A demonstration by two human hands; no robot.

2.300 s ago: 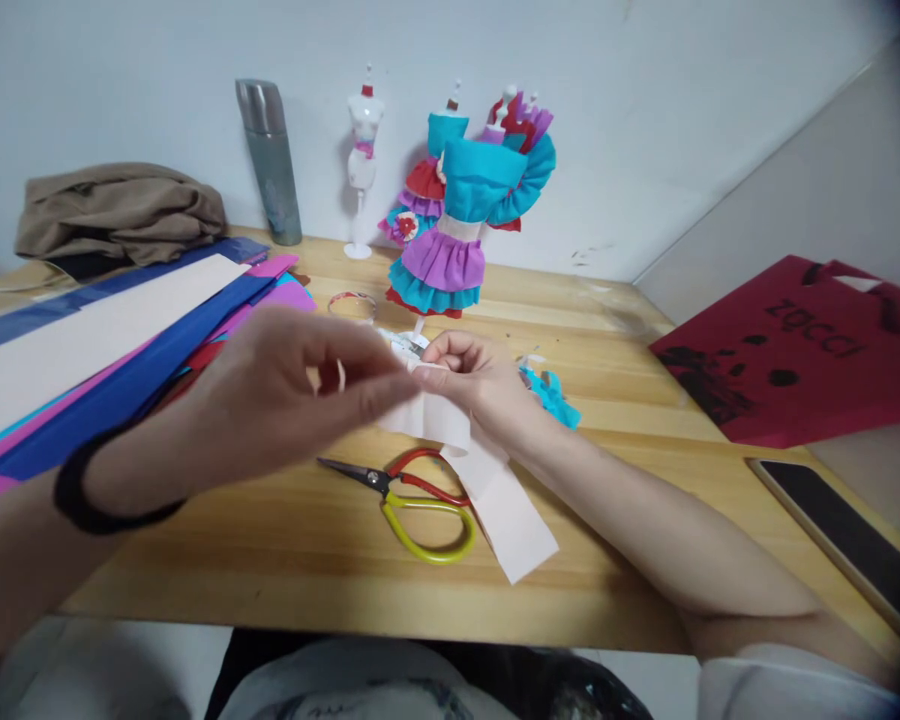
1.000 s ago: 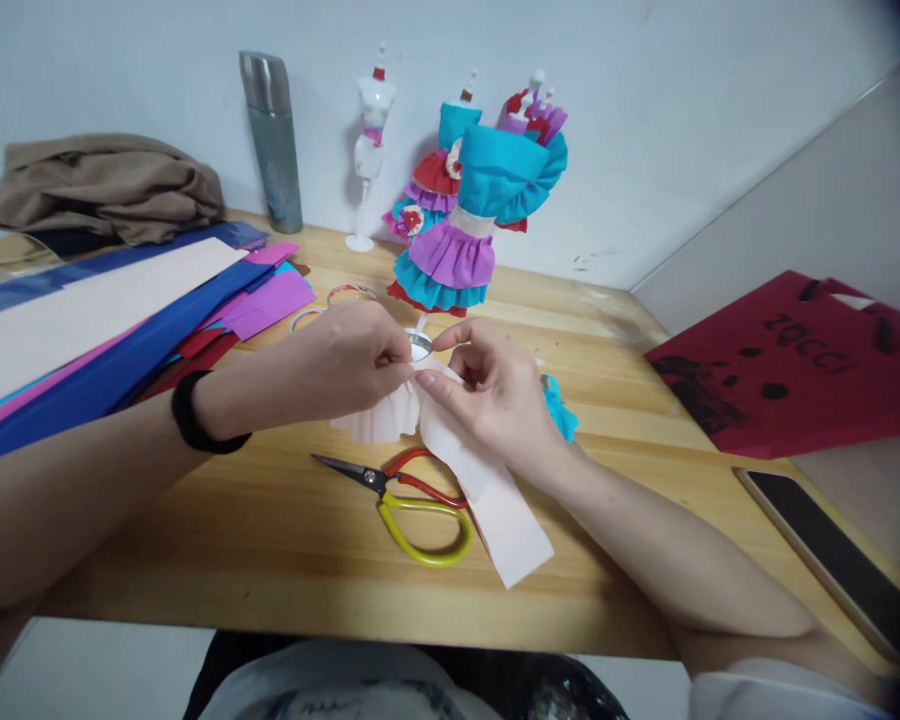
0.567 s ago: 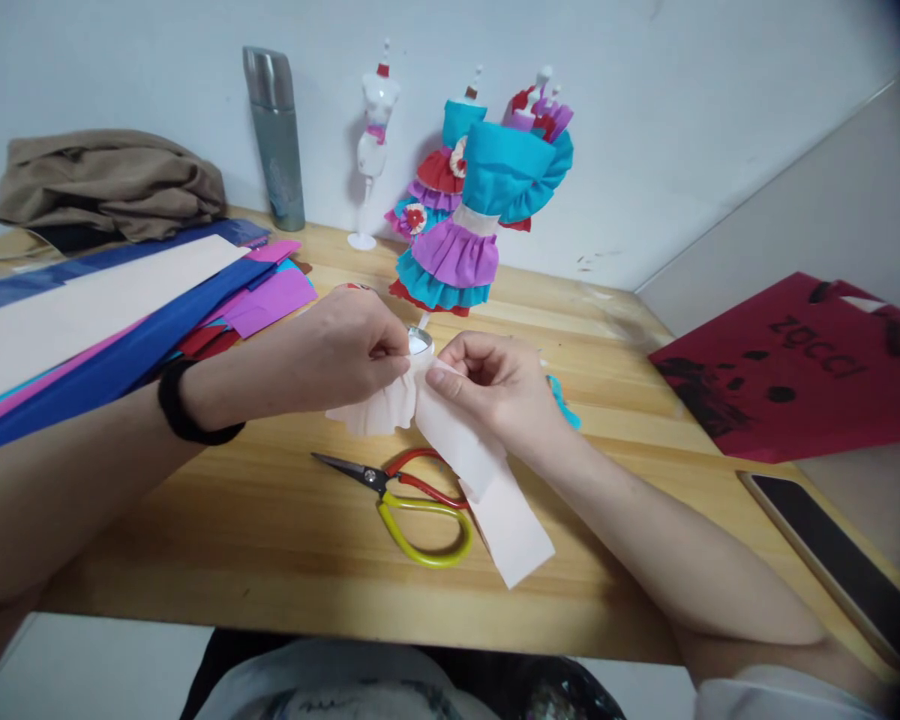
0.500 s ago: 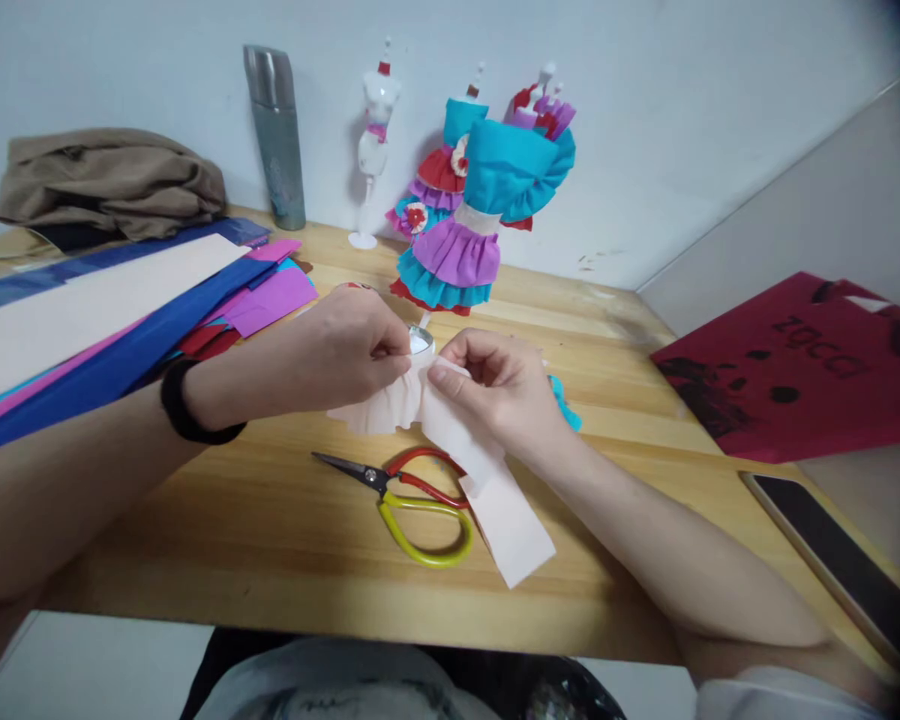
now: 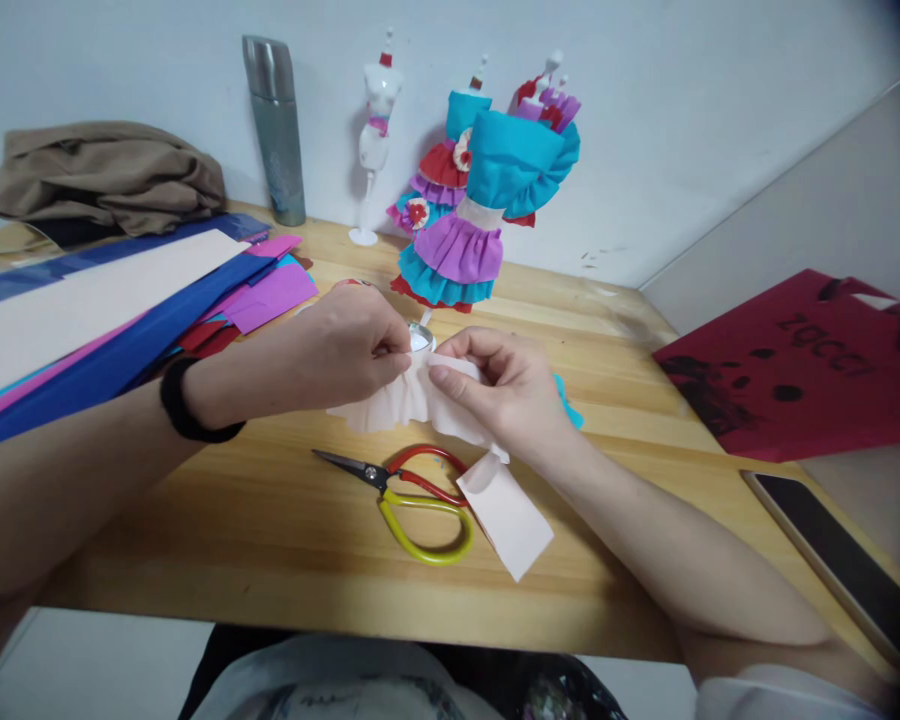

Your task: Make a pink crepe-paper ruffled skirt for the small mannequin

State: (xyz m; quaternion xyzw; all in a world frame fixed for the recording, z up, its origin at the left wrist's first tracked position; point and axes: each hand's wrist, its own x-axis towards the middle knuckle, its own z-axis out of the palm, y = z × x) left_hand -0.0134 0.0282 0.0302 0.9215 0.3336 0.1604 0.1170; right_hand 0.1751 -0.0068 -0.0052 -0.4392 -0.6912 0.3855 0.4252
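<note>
Between my hands is a pale pink crepe paper strip (image 5: 397,400), gathered into ruffles along its top edge. My left hand (image 5: 352,340) is closed on the pleated part, fingertips pinching its upper edge. My right hand (image 5: 499,385) pinches the smoother stretch of the same strip between thumb and fingers. Just beyond my fingertips stands a round tape roll or ring (image 5: 421,337), partly hidden. Below the hands lie scissors (image 5: 379,478) with one red and one yellow handle. A flat pale pink paper piece (image 5: 511,515) rests against the handles.
Dress forms in ruffled paper dresses (image 5: 487,200), a bare white dress form (image 5: 379,130) and a flask (image 5: 276,140) stand along the wall. Coloured paper strips (image 5: 105,310) and a brown cloth (image 5: 112,180) lie left. A red bag (image 5: 787,370) and a phone (image 5: 825,550) are right.
The strip's smooth part beneath my right hand has swung up and rightward, away from the flat piece by the scissors. Both hands stay nearly in place, still pinching.
</note>
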